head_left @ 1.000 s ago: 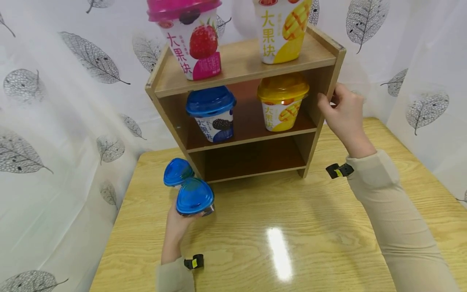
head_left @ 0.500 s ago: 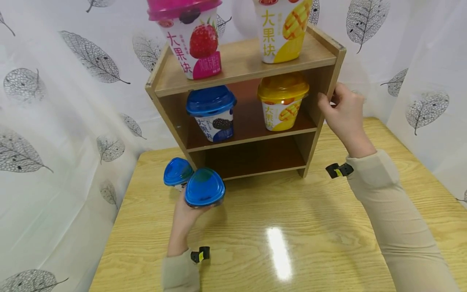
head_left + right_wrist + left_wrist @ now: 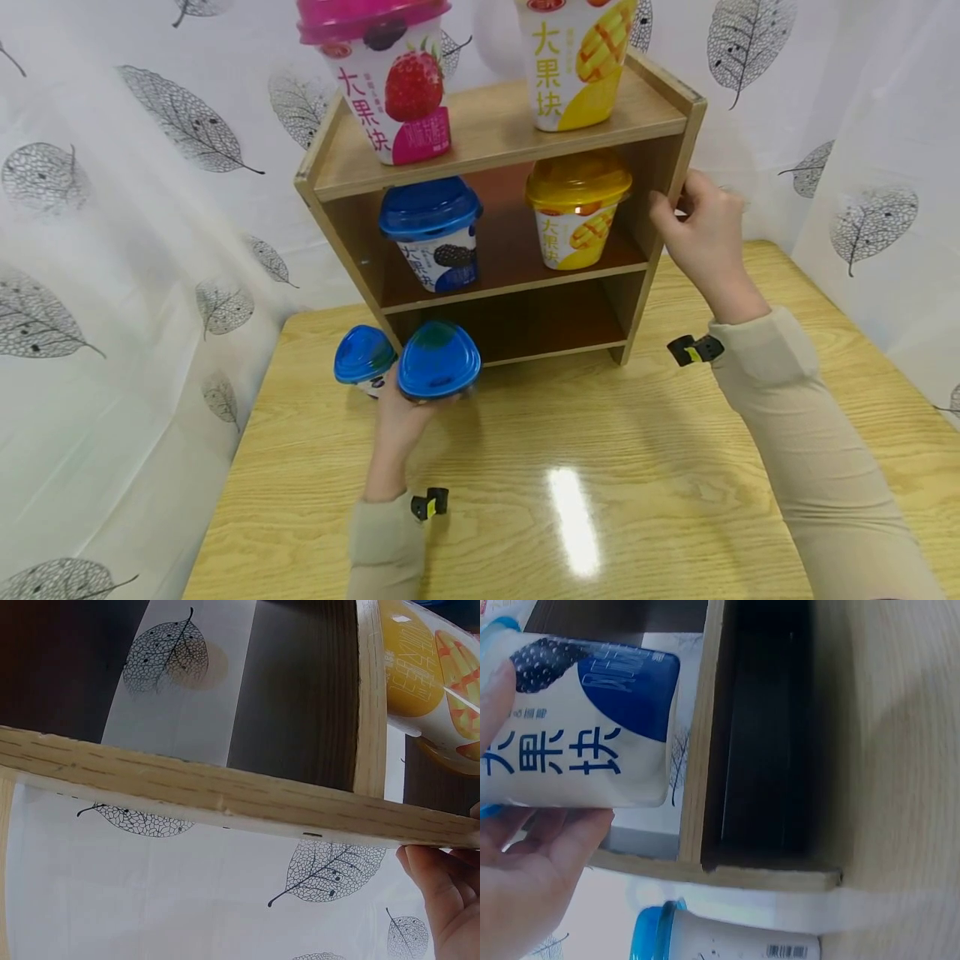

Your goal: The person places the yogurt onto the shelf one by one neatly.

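My left hand (image 3: 399, 429) grips a blue-lidded yogurt cup (image 3: 438, 362) in front of the bottom compartment, at its left. In the left wrist view, the blackberry label of this yogurt cup (image 3: 592, 727) shows, thumb on one side and fingers (image 3: 574, 840) on the other. My right hand (image 3: 707, 242) holds the right side panel of a small wooden shelf (image 3: 495, 112). The right wrist view has that hand (image 3: 444, 892) at the panel's edge (image 3: 187, 780). A second blue-lidded yogurt cup (image 3: 364, 360) stands on the table beside the shelf's left side.
On the middle board are a blue-lidded cup (image 3: 435, 225) and a yellow-lidded mango cup (image 3: 573, 217). A pink-lidded strawberry cup (image 3: 401, 92) and another mango cup (image 3: 573, 67) stand on top. Leaf-print curtains surround the wooden table (image 3: 525, 492).
My left hand has carried the yogurt cup right and toward the shelf, from near the standing cup to before the bottom compartment. My right hand keeps its hold on the side panel.
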Motion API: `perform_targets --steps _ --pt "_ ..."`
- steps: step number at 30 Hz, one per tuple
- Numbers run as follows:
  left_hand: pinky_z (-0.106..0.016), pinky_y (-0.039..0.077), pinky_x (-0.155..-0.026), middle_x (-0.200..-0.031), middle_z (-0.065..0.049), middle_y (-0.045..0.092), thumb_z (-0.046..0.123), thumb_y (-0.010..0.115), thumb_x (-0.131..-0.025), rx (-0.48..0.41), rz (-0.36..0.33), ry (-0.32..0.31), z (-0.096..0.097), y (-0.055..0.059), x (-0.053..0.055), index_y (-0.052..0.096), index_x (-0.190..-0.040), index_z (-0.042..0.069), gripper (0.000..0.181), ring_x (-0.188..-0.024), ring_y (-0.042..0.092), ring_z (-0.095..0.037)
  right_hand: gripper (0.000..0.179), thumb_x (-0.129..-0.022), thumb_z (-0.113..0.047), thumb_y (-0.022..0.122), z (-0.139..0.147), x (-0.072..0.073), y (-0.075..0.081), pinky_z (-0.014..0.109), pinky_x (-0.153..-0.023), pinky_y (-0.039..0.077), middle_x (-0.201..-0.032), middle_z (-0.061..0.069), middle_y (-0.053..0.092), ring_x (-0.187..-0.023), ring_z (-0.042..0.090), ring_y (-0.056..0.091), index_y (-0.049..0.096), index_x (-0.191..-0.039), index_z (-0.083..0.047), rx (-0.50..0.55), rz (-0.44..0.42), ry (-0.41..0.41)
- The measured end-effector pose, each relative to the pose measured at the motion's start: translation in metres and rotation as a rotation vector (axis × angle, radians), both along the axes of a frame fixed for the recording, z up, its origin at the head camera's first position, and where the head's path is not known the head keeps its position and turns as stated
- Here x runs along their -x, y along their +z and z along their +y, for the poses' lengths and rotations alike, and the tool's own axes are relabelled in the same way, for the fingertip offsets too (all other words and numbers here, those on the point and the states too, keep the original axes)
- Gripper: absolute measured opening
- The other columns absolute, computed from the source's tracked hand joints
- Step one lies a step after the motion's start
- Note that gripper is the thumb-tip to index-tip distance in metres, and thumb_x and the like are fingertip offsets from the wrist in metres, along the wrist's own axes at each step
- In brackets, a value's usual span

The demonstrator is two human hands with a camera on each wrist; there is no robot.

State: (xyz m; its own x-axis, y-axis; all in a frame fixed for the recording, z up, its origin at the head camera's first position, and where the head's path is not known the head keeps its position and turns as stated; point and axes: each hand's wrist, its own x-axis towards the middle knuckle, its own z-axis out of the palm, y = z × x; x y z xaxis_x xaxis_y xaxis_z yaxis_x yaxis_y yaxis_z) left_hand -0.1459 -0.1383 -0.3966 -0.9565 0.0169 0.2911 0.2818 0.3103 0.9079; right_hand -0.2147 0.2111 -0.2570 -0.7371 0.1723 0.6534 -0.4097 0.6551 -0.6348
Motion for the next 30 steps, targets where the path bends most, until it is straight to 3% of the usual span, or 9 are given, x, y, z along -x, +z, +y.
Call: perform_targets --steps 5,12,13,20,30 --pt "-0.052 0.033 -0.093 -0.128 -0.013 0.044 0.013 0.077 -0.067 -0.002 -0.02 0.041 0.007 0.005 0.006 0.037 -0.13 0.006 0.075 -0.117 0.038 -0.03 0.027 -0.084 -0.013 0.053 0.0 0.0 0.001 0.012 -0.065 0.048 -0.094 0.014 0.063 -0.081 0.01 0.058 0.06 -0.103 0.006 -0.002 -0.01 -0.004" --pt "-0.049 0.037 -0.091 -0.128 -0.022 0.041 0.001 0.071 -0.071 -0.066 -0.062 0.055 0.026 0.034 -0.002 0.033 -0.128 -0.005 0.068 -0.117 0.038 -0.036 0.026 -0.084 -0.012 0.053 0.0 0.001 0.0 0.01 -0.064 0.046 -0.091 0.014 0.063 -0.077 0.001 0.056 0.06 -0.101 0.007 -0.002 0.002 0.001" --pt "-0.049 0.037 -0.091 -0.127 -0.023 0.041 0.0 0.07 -0.072 -0.071 -0.054 0.056 0.028 0.034 -0.001 0.033 -0.127 -0.006 0.068 -0.116 0.038 -0.036 0.026 -0.084 -0.012 0.053 0.0 0.001 0.0 0.009 -0.063 0.046 -0.091 0.014 0.063 -0.077 0.0 0.055 0.06 -0.101 0.007 -0.003 0.005 0.002" --pt "-0.047 0.038 -0.091 -0.127 -0.02 0.041 0.002 0.072 -0.071 -0.174 -0.032 0.069 0.028 0.006 0.018 0.032 -0.127 -0.003 0.069 -0.115 0.04 -0.034 0.026 -0.083 -0.011 0.053 0.0 0.0 0.0 0.009 -0.063 0.046 -0.091 0.015 0.063 -0.075 -0.004 0.053 0.06 -0.1 0.007 -0.003 0.009 -0.003" --pt "-0.042 0.043 -0.088 -0.123 -0.019 0.043 0.003 0.072 -0.071 -0.188 -0.039 0.086 0.032 -0.001 0.023 0.031 -0.125 -0.002 0.068 -0.109 0.046 -0.03 0.026 -0.083 -0.011 0.053 0.001 0.001 -0.001 0.007 -0.062 0.045 -0.091 0.016 0.064 -0.074 -0.006 0.052 0.06 -0.1 0.007 -0.009 0.03 0.001"
